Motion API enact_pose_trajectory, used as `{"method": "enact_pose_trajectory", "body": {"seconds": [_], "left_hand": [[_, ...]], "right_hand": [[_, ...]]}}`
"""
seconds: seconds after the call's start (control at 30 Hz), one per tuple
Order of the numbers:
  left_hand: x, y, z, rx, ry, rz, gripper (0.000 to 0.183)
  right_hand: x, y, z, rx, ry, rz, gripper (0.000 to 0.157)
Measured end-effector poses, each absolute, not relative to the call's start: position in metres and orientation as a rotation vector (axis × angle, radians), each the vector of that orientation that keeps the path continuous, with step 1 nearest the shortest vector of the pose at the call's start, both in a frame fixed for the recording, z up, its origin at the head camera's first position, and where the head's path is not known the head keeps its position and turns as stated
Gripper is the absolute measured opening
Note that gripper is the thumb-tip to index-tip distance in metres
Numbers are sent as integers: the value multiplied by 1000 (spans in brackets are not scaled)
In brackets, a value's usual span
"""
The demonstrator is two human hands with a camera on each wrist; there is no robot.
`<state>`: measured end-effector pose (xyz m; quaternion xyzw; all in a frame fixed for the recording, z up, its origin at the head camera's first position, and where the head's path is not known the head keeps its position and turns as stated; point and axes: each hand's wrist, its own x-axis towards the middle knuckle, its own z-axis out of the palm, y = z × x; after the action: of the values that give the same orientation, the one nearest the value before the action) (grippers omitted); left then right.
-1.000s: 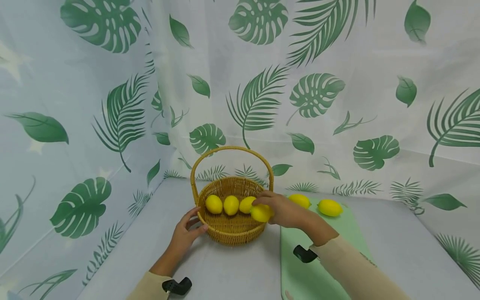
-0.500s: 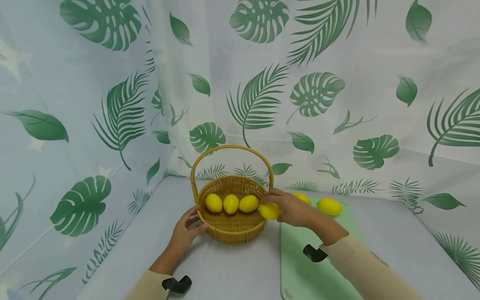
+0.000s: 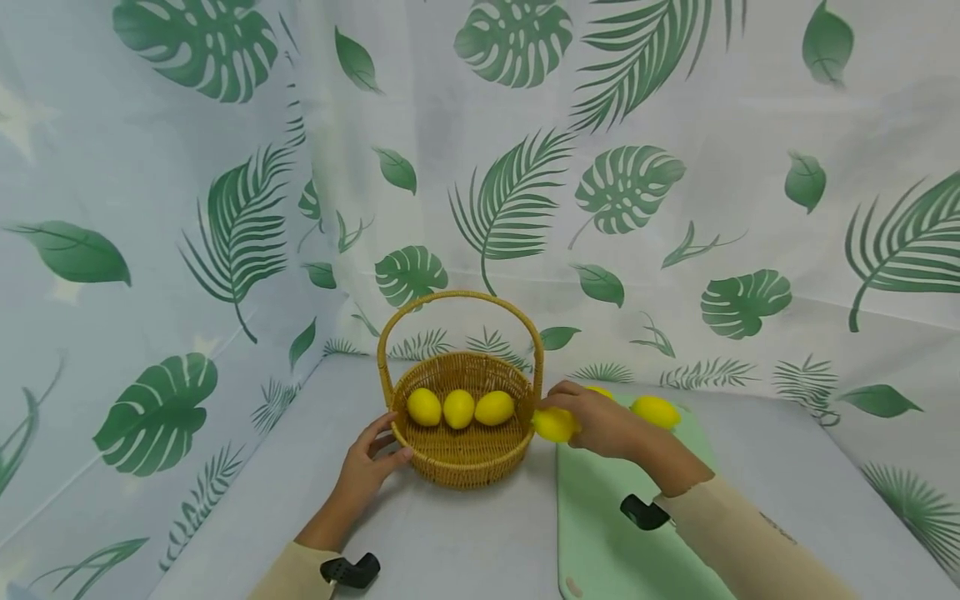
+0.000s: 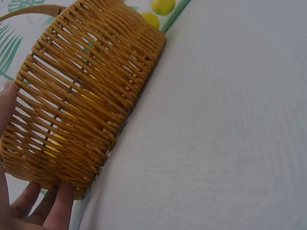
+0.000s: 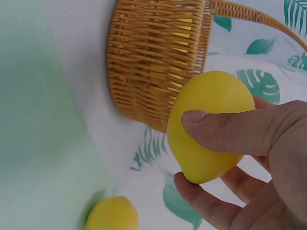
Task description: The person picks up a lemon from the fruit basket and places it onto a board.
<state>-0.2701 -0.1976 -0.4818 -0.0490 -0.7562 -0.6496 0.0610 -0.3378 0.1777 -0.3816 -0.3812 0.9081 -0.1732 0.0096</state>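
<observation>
My right hand point(image 3: 603, 421) pinches a yellow lemon point(image 5: 211, 96) between thumb and fingers, just outside the right rim of the wicker basket point(image 3: 465, 475). Inside that basket, three more lemons point(image 3: 459, 409) lie in a row. My left hand point(image 3: 367, 462) rests spread against the basket's left side, thumb near the rim. In the left wrist view, its fingers point(image 4: 60, 206) are fairly straight, with tips at the woven wall. Beyond the right hand, one lemon point(image 3: 656, 411) lies on a pale green board point(image 3: 600, 517); another lemon point(image 3: 600, 392) is mostly hidden behind that hand.
The basket's tall arched handle point(image 3: 461, 294) stands upright over it. A white cloth point(image 3: 465, 550) covers the table under basket and board. Leaf-printed curtains point(image 3: 637, 83) close off the back and left side.
My right hand has moved right with its lemon, from over the basket's right part to outside the rim near the board. The left hand and basket stay in place.
</observation>
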Motion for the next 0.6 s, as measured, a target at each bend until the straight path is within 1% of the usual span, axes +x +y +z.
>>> {"method": "enact_pose_trajectory", "body": {"seconds": [0.6], "left_hand": [[-267, -196, -478, -142, -2298, -1922, 67]], "right_hand": [[-335, 209, -403, -1171, 2872, -545, 61]]}}
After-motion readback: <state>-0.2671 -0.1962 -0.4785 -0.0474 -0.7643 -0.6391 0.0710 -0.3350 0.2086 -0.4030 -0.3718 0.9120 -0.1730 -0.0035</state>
